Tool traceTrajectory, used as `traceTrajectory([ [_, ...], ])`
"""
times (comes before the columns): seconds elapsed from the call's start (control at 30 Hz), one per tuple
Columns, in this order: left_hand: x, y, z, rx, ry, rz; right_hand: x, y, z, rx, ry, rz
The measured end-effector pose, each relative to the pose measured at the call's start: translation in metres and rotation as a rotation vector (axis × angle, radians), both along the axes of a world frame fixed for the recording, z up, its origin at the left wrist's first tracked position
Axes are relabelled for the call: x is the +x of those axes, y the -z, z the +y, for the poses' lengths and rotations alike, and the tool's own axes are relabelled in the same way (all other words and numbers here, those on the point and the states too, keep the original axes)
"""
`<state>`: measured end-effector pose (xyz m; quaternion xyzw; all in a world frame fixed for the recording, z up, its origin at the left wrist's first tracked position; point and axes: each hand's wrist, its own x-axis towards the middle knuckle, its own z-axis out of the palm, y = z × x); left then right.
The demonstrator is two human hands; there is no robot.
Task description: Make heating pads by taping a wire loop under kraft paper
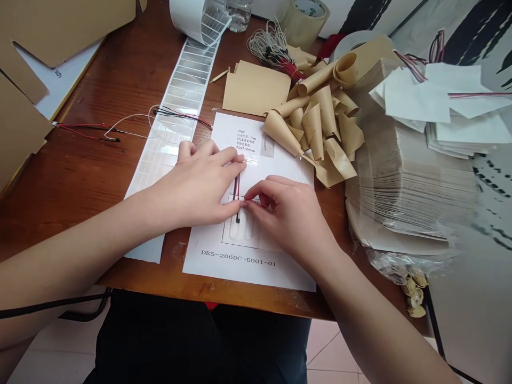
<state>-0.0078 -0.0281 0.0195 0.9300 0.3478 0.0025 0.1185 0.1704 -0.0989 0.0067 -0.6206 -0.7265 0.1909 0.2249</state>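
Note:
A white template sheet (pixel 256 245) printed "DRS-206DC-E001-01" lies on the wooden table (pixel 100 176) in front of me. A thin red and black wire sensor (pixel 237 194) rests on its drawn outline. My left hand (pixel 200 184) lies flat over the sheet with fingers stretched out, pressing on the wires. My right hand (pixel 284 213) is curled, its thumb and forefinger pinched at the wire where a clear label seems to sit; what it pinches is too small to name.
A strip of clear labels (pixel 180 101) runs from a roll (pixel 198 18) at the back. Curled brown paper pieces (pixel 320 117), a stack of paper sheets (pixel 408 176), loose wires (pixel 92 128), a wire bundle (pixel 272 45), tape roll (pixel 306 18) and cardboard (pixel 24 64) surround the work area.

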Motion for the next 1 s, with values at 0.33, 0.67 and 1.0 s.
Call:
traceTrajectory([
  [0.33, 0.002, 0.001, -0.003, 0.036, -0.013, -0.002, 0.001, 0.001, 0.0, -0.04, -0.036, 0.034],
  [0.67, -0.003, 0.0, 0.001, -0.01, 0.049, 0.037, 0.003, 0.001, 0.0, -0.041, -0.114, 0.016],
  [1.0, 0.0, -0.002, 0.001, -0.045, 0.019, 0.068, 0.011, -0.008, -0.001, 0.032, -0.014, 0.068],
])
